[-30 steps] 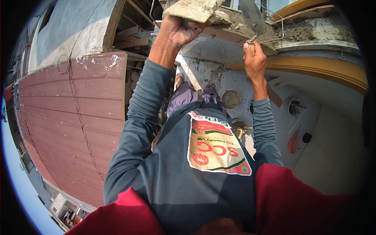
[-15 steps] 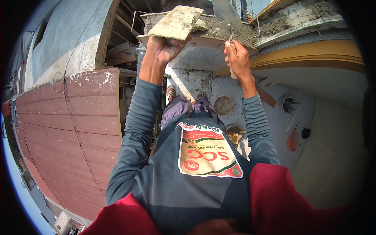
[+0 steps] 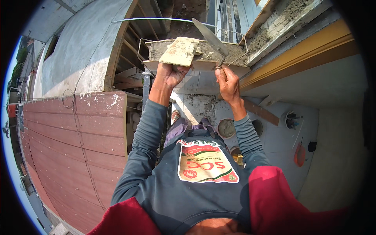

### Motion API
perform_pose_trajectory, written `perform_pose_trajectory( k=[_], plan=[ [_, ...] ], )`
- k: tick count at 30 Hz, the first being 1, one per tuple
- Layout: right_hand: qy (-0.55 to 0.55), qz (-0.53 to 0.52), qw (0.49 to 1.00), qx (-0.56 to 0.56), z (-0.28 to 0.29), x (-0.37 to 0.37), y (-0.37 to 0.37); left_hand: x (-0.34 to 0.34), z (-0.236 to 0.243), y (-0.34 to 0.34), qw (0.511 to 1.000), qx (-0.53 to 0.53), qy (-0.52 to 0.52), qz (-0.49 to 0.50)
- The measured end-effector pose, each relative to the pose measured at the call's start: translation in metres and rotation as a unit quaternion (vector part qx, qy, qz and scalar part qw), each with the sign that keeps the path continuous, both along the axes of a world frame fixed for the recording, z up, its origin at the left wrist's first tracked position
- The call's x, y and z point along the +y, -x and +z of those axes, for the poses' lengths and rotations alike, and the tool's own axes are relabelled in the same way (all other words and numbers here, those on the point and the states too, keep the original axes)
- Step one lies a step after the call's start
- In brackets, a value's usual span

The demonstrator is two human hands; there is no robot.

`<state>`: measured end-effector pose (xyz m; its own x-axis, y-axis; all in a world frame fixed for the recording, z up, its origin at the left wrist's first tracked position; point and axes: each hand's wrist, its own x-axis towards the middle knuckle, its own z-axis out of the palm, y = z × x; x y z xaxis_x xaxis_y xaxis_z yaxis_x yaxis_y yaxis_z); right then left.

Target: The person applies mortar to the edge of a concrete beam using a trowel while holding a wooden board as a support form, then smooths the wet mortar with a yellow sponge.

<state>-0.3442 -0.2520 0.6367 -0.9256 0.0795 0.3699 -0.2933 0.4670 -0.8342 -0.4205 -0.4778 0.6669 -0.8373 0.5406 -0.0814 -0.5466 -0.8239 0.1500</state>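
At far left we note a red-brown metal roof (image 3: 74, 145), with a dark cable (image 3: 81, 135) running down across it, and above it a pale grey wall (image 3: 92, 49). Right of these, a bent metal rod (image 3: 139, 53) stands at the near end of a ledge (image 3: 203, 65) faced with a plank. The left hand (image 3: 171, 76) is raised in front of this ledge; its grip holds a small, mortar-stained board (image 3: 179, 51) from below, the fingers partly hidden underneath. We find the board tilted, overlapping the ledge in our view. Rough grey mortar (image 3: 236, 51) lies along the ledge to its right. Over it slants a trowel (image 3: 212, 40), blade tip pointing up and leftward; whether the blade touches the mortar we cannot tell. The right hand (image 3: 229, 84) has its grip closed on the trowel handle, just beside a second bent rod (image 3: 245, 43). On the tiled floor below we record a round bucket (image 3: 225, 138) of grey mix, then a brown plank (image 3: 263, 112), a pale bucket (image 3: 287, 122) containing tools, and an orange-red object (image 3: 299, 155) of unclear kind.
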Motion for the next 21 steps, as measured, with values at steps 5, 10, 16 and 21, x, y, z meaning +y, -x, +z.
perform_pose_trajectory(
  k=[5,10,16,21],
  plan=[
    [-0.121,0.064,0.987,0.079,0.059,0.030,-0.027,0.013,-0.003,0.009,0.986,-0.013,0.148,0.081],
    [-0.252,0.104,0.962,0.002,0.095,0.048,-0.043,0.030,-0.005,0.006,0.980,-0.039,0.180,0.071],
    [-0.281,0.049,0.956,-0.063,0.049,0.053,-0.011,0.035,0.004,-0.035,0.980,-0.045,0.190,0.038],
    [-0.245,0.038,0.964,-0.092,0.030,0.046,-0.001,-0.009,-0.011,-0.058,0.984,0.008,0.170,0.044]
  ],
)
